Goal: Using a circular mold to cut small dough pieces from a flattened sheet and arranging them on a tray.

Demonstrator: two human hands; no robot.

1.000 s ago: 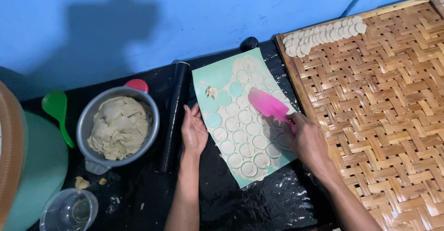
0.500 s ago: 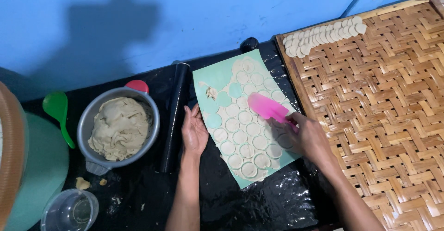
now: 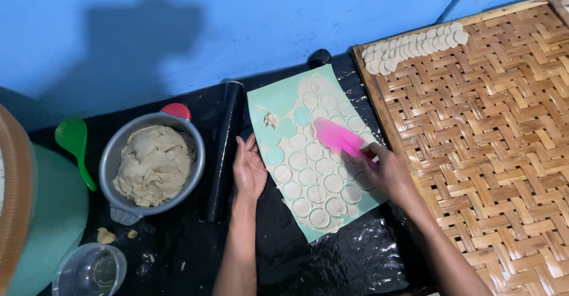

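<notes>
A light green mat (image 3: 278,97) lies on the black plastic sheet, covered with rolled dough cut into several round discs (image 3: 324,166). My left hand (image 3: 249,170) rests flat, fingers together, on the mat's left edge. My right hand (image 3: 385,171) grips a pink scraper (image 3: 336,137) whose blade lies over the discs near the mat's middle. A black rolling pin (image 3: 224,149) lies just left of my left hand.
A metal bowl of dough (image 3: 153,164) stands at the left, with a green spoon (image 3: 74,142) and a clear cup (image 3: 90,271) nearby. A woven bamboo tray (image 3: 498,153) at the right carries a row of cut discs (image 3: 415,45) along its far edge.
My right hand has slid the pink scraper a little to the left and nearer across the dough discs. My left hand stays in place.
</notes>
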